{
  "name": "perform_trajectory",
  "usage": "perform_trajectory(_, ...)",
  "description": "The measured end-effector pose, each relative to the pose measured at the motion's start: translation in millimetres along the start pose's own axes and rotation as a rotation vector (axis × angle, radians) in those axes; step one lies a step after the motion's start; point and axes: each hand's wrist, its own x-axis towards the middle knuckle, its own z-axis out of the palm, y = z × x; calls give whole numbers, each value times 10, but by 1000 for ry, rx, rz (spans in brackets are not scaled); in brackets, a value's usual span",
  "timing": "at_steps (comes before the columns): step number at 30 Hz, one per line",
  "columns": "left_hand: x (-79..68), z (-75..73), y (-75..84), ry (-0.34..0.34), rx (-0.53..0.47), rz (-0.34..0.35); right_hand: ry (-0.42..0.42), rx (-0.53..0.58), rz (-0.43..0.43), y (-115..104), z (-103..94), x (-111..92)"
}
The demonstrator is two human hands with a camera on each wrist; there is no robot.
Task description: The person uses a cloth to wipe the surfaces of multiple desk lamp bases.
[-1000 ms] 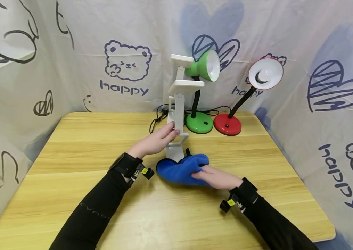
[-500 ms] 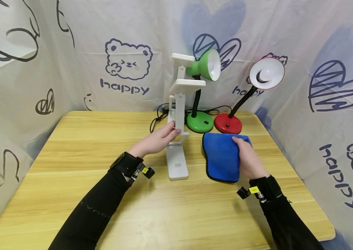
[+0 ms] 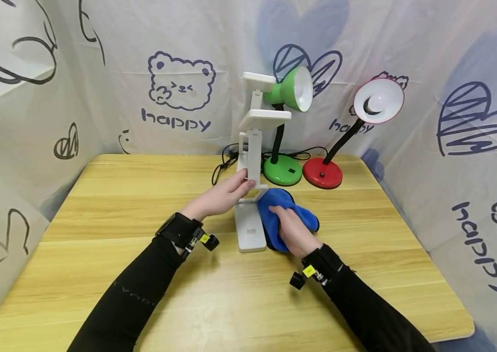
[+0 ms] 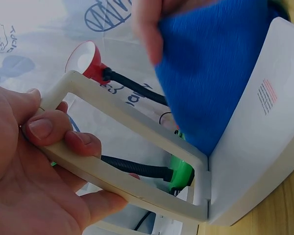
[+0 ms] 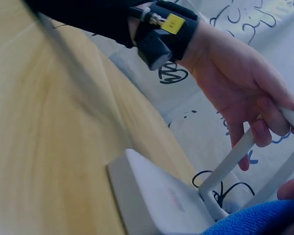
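Observation:
A white folding desk lamp point(image 3: 250, 234) stands mid-table, its flat base toward me. My left hand point(image 3: 219, 198) grips its upright; in the left wrist view the fingers curl round the open white frame point(image 4: 137, 120) above the base. My right hand point(image 3: 294, 232) holds a blue cloth point(image 3: 269, 225) with dark edging, bunched along the right side of the base. In the left wrist view the cloth point(image 4: 210, 73) hangs beside the base where the frame joins it. Only the blue edge of the cloth point(image 5: 264, 215) shows in the right wrist view.
Behind the held lamp rises another white lamp head point(image 3: 259, 80). A green lamp point(image 3: 282, 171) and a red lamp point(image 3: 322, 173) stand at the back right, with black cables point(image 3: 226, 159) around them. A printed curtain point(image 3: 178, 88) closes off the wooden table's point(image 3: 121, 195) back and sides.
My right hand carried the cloth from over the front of the base out to the right, where it hung flat, then back left against the base's side. The left hand kept its grip.

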Motion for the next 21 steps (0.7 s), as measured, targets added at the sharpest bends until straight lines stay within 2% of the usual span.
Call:
perform_trajectory(4,5,10,-4,-9,-21,-5,-21,124,9,-66,12,167)
perform_trajectory(7,8,13,-10,-15,-16,-5,4,119,17,-89,-12,269)
perform_trajectory(10,14,13,-11,-18,8,-1,30,64,28,-86,-46,301)
perform_trajectory(15,14,13,-4,-20,34,-9,-5,59,43,-34,-84,206)
perform_trajectory(21,1,12,-5,-7,50,-25,-23,24,22,80,-114,-59)
